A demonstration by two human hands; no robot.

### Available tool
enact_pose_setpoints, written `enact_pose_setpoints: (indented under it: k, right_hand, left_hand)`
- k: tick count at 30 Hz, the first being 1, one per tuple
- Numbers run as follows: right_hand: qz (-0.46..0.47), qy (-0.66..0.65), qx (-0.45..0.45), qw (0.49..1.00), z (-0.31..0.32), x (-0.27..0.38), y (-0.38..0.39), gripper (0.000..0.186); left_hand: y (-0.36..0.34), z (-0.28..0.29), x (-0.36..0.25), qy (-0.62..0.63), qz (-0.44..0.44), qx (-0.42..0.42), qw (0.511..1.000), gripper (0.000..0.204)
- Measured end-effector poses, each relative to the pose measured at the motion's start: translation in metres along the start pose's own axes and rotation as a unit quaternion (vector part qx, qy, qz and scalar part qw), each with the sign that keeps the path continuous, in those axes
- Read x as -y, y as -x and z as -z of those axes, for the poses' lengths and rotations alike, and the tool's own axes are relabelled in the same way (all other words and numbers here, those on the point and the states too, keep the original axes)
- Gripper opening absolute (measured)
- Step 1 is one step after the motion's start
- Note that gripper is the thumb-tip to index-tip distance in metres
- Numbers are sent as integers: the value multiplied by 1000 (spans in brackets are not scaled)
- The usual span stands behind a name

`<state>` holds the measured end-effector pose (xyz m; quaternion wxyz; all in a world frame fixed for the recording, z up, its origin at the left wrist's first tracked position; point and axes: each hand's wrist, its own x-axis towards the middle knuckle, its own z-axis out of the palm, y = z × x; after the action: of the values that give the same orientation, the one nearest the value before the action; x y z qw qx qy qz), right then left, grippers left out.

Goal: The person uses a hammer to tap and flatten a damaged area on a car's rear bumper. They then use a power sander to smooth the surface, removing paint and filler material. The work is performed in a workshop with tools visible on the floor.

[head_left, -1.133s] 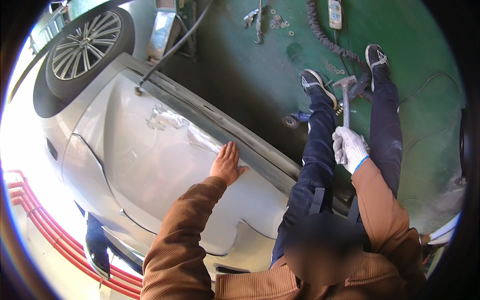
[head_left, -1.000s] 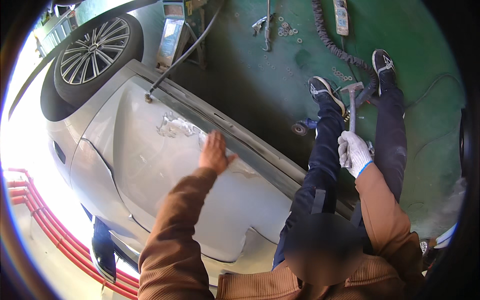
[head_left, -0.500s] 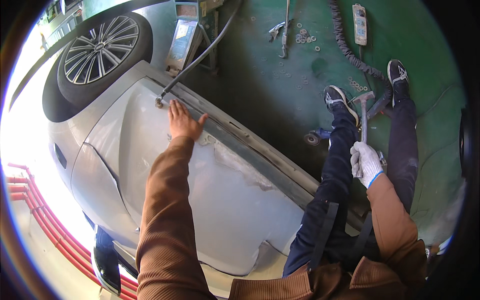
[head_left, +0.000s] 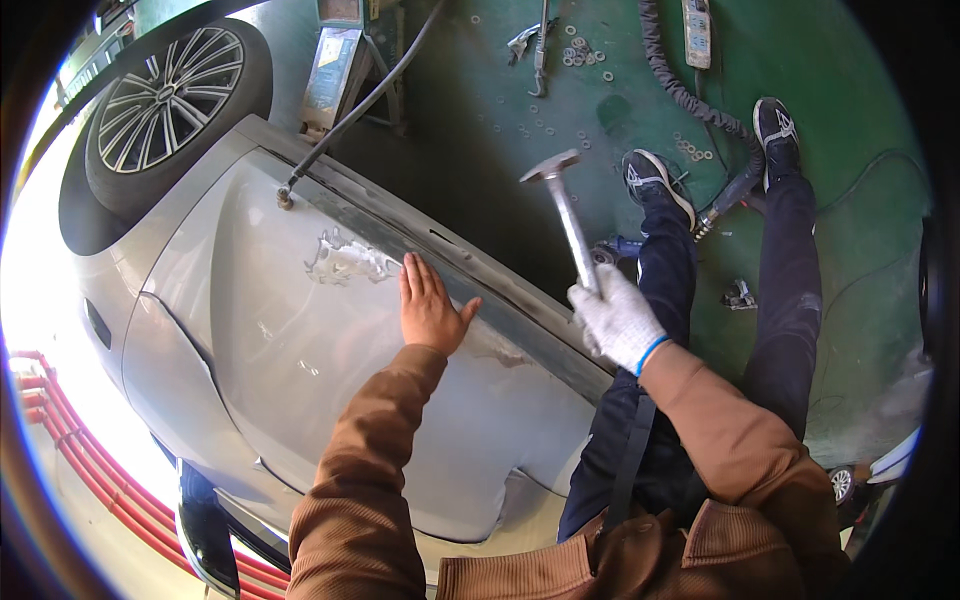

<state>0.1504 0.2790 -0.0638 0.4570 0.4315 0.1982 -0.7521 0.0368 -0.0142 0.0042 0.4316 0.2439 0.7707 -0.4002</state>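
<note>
"What's biggest?"

"Car door (head_left: pixel 315 350), left! Next, the hammer (head_left: pixel 572 228), out past the door's edge, my gloved right grip (head_left: pixel 615 320) wrapped round its handle, likely to clear the door."

"Left grip (head_left: pixel 428 310)?"

"Bare, on the door beside the roughened patch (head_left: pixel 345 261), fingers together, thumb out, perhaps feeling."

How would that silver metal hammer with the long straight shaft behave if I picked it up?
The silver metal hammer is probably stiff: its long shaft looks straight. It likely feels head-heavy, since the wide crosswise head sits at the far end. The smooth-looking shaft could be slippery to bare skin; the right hand wears a white fabric glove.
</note>
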Motion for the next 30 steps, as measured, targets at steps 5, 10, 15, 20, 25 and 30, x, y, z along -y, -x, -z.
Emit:
enact_pose_setpoints:
  k: [5, 10, 15, 20, 25, 30]
  right_hand:
    - [104, 133, 54, 984, -53, -22, -16, 32]
    - [188, 287, 44, 938, -111, -18, -29, 27]
    - [225, 427, 100, 870, -128, -30, -57, 35]
    - [138, 373, 106, 911, -137, 1, -62, 34]
    - [168, 435, 108, 878, -140, -8, -65, 34]
    - [146, 397, 97, 901, -132, -12, -60, 35]
  left_hand:
    - [16, -2, -20, 41, -19, 21, 999, 104]
    - [28, -14, -27, 29, -56, -24, 998, 81]
    - [43, -9, -33, 145, -86, -34, 985, 68]
    - [54, -6, -45, 282, -95, 23, 954, 74]
    - [75, 1, -41, 245, -115, 13, 963, 80]
    - [48, -1, 17, 109, -25, -43, 993, 90]
